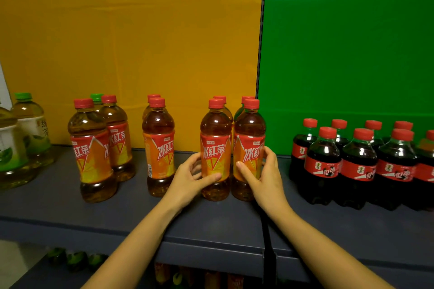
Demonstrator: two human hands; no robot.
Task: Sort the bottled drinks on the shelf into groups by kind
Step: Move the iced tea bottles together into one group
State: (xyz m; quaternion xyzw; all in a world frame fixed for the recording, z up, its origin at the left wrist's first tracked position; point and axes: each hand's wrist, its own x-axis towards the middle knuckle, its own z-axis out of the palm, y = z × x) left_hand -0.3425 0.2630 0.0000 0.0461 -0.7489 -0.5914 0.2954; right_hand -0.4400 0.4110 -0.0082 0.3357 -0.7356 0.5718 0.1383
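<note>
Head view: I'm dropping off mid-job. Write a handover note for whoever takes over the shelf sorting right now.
Hands: left hand grips one iced tea bottle; right hand grips the iced tea bottle beside it. Both bottles stand on the shelf.
Done: cola bottles grouped at right, green tea bottles at far left.
Left: iced teas stand in three separate clusters. One green-capped bottle sits behind the left iced tea pair and likely belongs with the green teas.
</note>
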